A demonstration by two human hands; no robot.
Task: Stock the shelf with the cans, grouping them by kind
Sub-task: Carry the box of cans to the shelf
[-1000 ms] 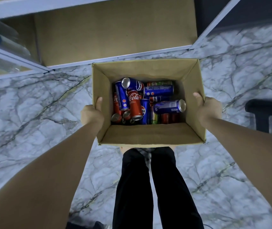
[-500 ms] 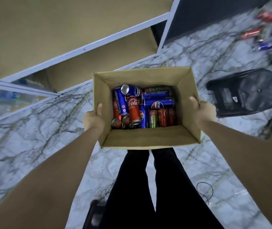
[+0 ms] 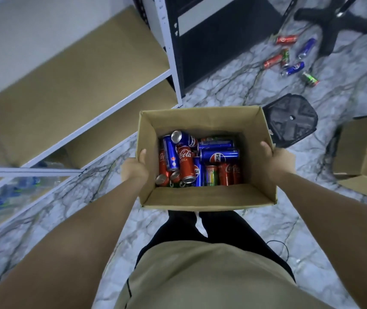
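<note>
I carry an open cardboard box (image 3: 205, 198) in front of my body, above the marble floor. My left hand (image 3: 133, 169) grips its left wall, thumb over the rim. My right hand (image 3: 277, 158) grips the right wall the same way. Inside lie several cans in a jumble: red Coca-Cola cans (image 3: 186, 162), blue Pepsi cans (image 3: 219, 156) and a green can (image 3: 211, 178). The white-framed shelf (image 3: 77, 85) with brown boards stands to the left, its near boards bare.
Several loose cans (image 3: 293, 69) lie on the floor at the upper right, near a black chair base (image 3: 334, 21). A black stool (image 3: 291, 120) sits just beyond the box. Another cardboard box (image 3: 365, 152) rests at the right edge. Plastic bottles (image 3: 11, 190) fill the low left shelf.
The view has swung right and away from the shelf, with the box still held in both hands. The stool, loose cans and second box have come into sight.
</note>
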